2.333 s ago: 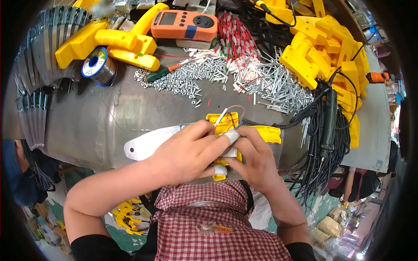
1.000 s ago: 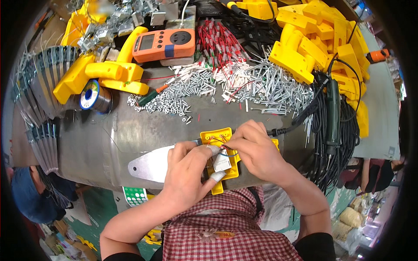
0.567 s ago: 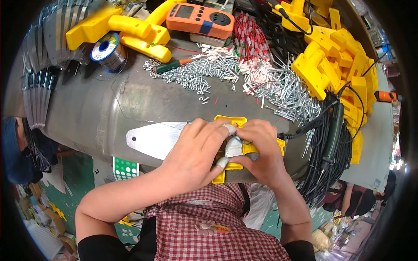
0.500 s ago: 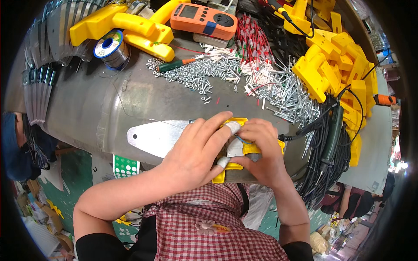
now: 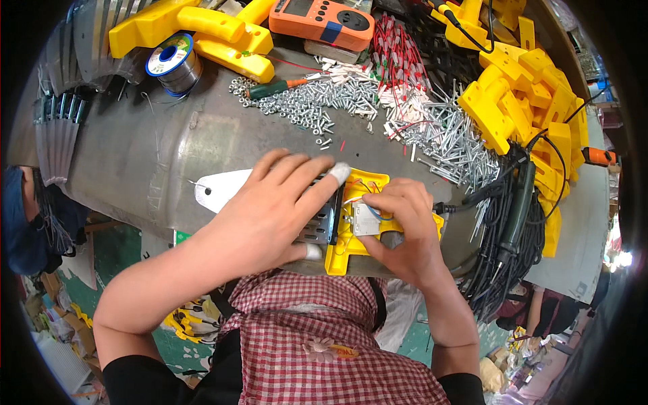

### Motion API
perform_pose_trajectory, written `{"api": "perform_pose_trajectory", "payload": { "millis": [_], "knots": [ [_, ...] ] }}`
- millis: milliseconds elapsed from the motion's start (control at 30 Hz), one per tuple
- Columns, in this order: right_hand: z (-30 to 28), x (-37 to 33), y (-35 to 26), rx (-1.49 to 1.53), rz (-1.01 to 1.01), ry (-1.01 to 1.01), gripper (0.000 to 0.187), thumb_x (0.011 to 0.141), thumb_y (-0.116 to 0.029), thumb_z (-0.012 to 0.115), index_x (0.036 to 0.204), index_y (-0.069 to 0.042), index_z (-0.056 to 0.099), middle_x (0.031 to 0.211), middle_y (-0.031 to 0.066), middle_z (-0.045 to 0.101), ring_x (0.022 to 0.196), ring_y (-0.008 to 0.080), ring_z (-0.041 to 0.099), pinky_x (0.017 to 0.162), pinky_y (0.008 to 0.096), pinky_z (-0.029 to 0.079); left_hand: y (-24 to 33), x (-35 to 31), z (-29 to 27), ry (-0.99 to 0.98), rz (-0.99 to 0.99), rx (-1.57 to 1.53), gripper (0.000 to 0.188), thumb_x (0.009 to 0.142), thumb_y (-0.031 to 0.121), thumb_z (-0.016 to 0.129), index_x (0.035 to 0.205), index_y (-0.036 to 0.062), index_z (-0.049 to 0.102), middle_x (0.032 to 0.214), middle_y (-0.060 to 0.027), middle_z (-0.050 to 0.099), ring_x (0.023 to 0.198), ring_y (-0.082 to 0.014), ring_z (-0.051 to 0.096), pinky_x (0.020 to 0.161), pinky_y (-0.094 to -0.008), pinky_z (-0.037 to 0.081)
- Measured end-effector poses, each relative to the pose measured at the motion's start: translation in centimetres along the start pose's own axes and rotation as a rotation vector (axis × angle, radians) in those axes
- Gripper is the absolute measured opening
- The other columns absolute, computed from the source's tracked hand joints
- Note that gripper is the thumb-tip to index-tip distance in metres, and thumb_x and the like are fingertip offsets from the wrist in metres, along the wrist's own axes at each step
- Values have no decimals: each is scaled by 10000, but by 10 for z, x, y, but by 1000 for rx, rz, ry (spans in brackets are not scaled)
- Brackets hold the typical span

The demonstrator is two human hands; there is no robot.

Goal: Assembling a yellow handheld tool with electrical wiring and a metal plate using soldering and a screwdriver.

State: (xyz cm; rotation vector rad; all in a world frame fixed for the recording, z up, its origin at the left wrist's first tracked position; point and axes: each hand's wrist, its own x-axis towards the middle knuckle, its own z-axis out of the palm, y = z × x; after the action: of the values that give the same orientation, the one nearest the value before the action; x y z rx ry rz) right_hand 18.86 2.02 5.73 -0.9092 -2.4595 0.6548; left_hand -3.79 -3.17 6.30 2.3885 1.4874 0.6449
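A yellow plastic handle shell [image 5: 337,260] lies with its hollow side up on the bench, wires inside it. Between thumb and fingers, my right hand [image 5: 408,233] grips a small whitish block-shaped electrical part [image 5: 365,219] with blue and white wires, over the shell. My left hand [image 5: 270,209], fingers stretched apart, spans a slotted metal plate [image 5: 320,226] with a black edge beside the shell. White coverings wrap its thumb and one fingertip. A pale, round-ended metal blade [image 5: 219,189] shows left of that hand, partly covered by it.
Beyond my hands lie loose nuts and screws [image 5: 324,108], a green-handled screwdriver [image 5: 270,89], a solder spool [image 5: 174,64] and an orange meter [image 5: 320,21]. Yellow handle shells [image 5: 520,94] are piled at right, near a soldering iron [image 5: 516,209] and coiled black cable [image 5: 482,270].
My left hand has moved left off the whitish part and spread its fingers, baring the shell's wires and the slotted plate. My right hand still grips the part.
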Motion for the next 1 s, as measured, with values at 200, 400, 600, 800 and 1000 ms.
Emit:
{"api": "perform_pose_trajectory", "payload": {
  "millis": [200,400,600,800,1000],
  "knots": [
    [-6,-4,-11,-88,-12,-19,522,574,-77,771,1058,-111,580,957,69,517,1005,284,497,848,413,326,7,-3,7,-35,33,-111,903,445,166,815,1252,-1,445,1221,-176,487,1085,-358,483,920,-442,407],
    [-19,-13,-20,-114,-2,-69,488,596,-122,760,1040,-72,564,981,87,501,1019,296,489,858,426,320,24,-8,2,-6,67,-107,916,430,129,805,1257,-18,439,1228,-191,490,1070,-368,499,883,-457,420],
    [-21,-16,-31,-140,-6,-110,421,641,-128,726,1016,-50,552,971,96,487,1039,295,474,882,420,307,38,-14,0,-15,31,-77,936,445,120,811,1282,-37,421,1211,-201,509,1045,-380,517,875,-459,428],
    [-7,-26,-24,10,106,-67,370,656,-118,717,989,-57,568,947,92,480,997,279,476,866,406,302,36,-15,10,3,-16,-102,998,487,137,826,1349,-31,351,1169,-221,538,1047,-377,540,885,-435,445],
    [-19,-21,-21,-89,-23,-119,309,699,-129,697,979,-79,578,927,104,487,999,276,484,872,426,318,35,-7,0,-83,-55,-113,939,521,162,802,1323,-33,354,1089,-218,570,967,-385,579,847,-434,473]
  ]
}}
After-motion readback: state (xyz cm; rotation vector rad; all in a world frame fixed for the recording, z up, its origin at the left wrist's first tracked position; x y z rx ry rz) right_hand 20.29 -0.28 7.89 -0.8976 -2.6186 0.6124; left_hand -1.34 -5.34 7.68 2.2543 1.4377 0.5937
